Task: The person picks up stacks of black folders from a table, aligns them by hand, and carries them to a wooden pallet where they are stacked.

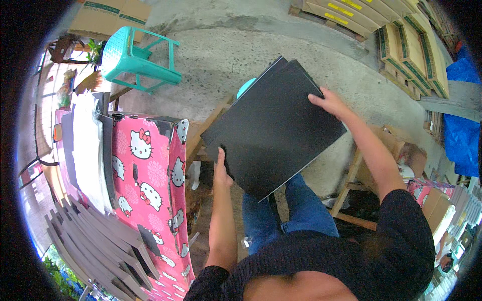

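Note:
A thin stack of black rectangular sheets [276, 125], stiff like board, is held tilted in front of me. Its layers are slightly fanned at the far corner, and a pale edge shows along the near right side. My left hand [221, 170] grips the near left side, thumb on top and fingers hidden beneath. At the far right edge, my right hand [330, 103] pinches the stack with its thumb on the upper face; its other fingers are under the sheets. Both hands are closed on the stack.
On my left stands a table covered in pink cartoon-cat print [145, 170], with stacked grey strips [95, 241] and white sheets [86, 150]. A turquoise stool [143, 60] lies beyond it. Flat cartons [414, 55] lean far right. A wooden frame [351, 185] stands beside my right leg.

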Motion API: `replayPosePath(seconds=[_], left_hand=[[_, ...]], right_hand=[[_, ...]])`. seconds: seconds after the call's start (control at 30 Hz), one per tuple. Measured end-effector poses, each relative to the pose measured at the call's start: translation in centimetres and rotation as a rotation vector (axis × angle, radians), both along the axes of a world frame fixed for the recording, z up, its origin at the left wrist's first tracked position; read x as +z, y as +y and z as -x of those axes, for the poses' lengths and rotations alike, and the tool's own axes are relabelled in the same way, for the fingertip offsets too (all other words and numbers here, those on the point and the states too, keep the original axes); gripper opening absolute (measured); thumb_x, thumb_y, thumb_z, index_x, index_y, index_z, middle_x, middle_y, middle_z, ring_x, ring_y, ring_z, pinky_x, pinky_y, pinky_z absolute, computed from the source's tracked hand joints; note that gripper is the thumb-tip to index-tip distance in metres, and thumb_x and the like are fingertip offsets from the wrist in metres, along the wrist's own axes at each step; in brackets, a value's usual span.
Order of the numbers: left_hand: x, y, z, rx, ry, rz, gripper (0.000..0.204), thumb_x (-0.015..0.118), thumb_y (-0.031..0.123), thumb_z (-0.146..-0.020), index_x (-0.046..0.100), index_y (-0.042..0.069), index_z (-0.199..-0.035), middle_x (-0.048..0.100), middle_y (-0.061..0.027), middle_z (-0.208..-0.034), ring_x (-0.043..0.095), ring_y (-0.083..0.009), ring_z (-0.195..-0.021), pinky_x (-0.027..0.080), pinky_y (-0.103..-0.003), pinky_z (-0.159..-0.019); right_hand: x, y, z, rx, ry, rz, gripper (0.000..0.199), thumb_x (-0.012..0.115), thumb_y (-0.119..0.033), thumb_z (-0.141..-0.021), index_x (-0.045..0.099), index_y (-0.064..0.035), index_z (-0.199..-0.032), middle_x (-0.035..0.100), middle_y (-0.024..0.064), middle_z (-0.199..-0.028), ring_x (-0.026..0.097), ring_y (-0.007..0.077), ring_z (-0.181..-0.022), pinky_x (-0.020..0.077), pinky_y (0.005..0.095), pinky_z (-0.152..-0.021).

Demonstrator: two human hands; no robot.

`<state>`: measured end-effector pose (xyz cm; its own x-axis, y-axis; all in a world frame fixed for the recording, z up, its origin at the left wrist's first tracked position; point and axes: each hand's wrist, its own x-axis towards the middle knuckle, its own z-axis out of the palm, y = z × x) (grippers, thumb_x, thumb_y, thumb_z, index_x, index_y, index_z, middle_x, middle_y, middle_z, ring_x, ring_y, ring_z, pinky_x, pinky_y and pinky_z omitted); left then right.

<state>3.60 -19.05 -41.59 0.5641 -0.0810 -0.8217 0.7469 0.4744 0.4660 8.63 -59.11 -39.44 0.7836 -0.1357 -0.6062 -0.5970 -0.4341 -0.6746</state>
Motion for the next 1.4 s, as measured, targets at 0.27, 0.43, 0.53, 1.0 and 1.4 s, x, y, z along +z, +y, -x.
replayPosePath(seconds=[0.27, 0.43, 0.53, 1.0, 1.4], left_hand=[[0.3, 2.3, 1.9, -0.265, 0.145, -0.205, 0.075, 0.068, 0.044, -0.076, 0.040, -0.006, -0.124, 0.050, -0.0197, -0.121, 0.052, -0.0303, -0.108, 0.044, -0.045, -0.088], [-1.1, 1.6, 2.5, -0.268, 0.003, -0.305, 0.070, 0.070, 0.039, -0.075, 0.041, -0.004, -0.123, 0.051, -0.0169, -0.119, 0.052, -0.0289, -0.107, 0.043, -0.043, -0.089], [-0.5, 0.4, 2.4, -0.237, -0.025, -0.253, 0.076, 0.071, 0.040, -0.074, 0.037, -0.005, -0.126, 0.049, -0.0181, -0.121, 0.051, -0.0298, -0.108, 0.043, -0.043, -0.089], [1.0, -1.8, 3.9, -0.103, 0.038, -0.646, 0.110, 0.071, 0.054, -0.068, 0.009, -0.008, -0.134, 0.028, -0.0269, -0.134, 0.041, -0.0361, -0.118, 0.042, -0.044, -0.092], [0.3, 1.2, 4.3, 0.084, 0.000, -0.140, 0.077, 0.068, 0.040, -0.076, 0.032, -0.002, -0.130, 0.047, -0.0181, -0.124, 0.051, -0.0319, -0.109, 0.044, -0.046, -0.088]], right_hand=[[-0.6, 4.2, 14.9, -0.431, -0.081, 0.030, 0.080, 0.078, -0.040, -0.064, 0.042, 0.0034, -0.121, 0.057, 0.0185, -0.108, 0.057, 0.0286, -0.096, 0.0443, 0.0368, -0.085], [2.0, 3.2, 13.7, -0.397, 0.089, 0.070, 0.080, 0.078, -0.045, -0.062, 0.046, 0.0071, -0.114, 0.057, 0.0204, -0.107, 0.056, 0.0291, -0.099, 0.0434, 0.0368, -0.086], [3.7, 3.0, 12.0, -0.358, 0.052, 0.329, 0.078, 0.079, -0.047, -0.059, 0.049, 0.0072, -0.106, 0.058, 0.0235, -0.102, 0.059, 0.0327, -0.094, 0.0457, 0.0379, -0.081], [5.4, 2.1, 3.1, -0.030, -0.292, 0.514, 0.071, 0.078, -0.050, -0.054, 0.061, 0.0024, -0.098, 0.055, 0.0251, -0.099, 0.054, 0.0385, -0.097, 0.0432, 0.0414, -0.087], [1.0, 4.1, 2.5, -0.014, -0.204, 0.391, 0.069, 0.077, -0.049, -0.057, 0.055, 0.0062, -0.093, 0.058, 0.0265, -0.097, 0.057, 0.0396, -0.093, 0.0456, 0.0419, -0.081]])
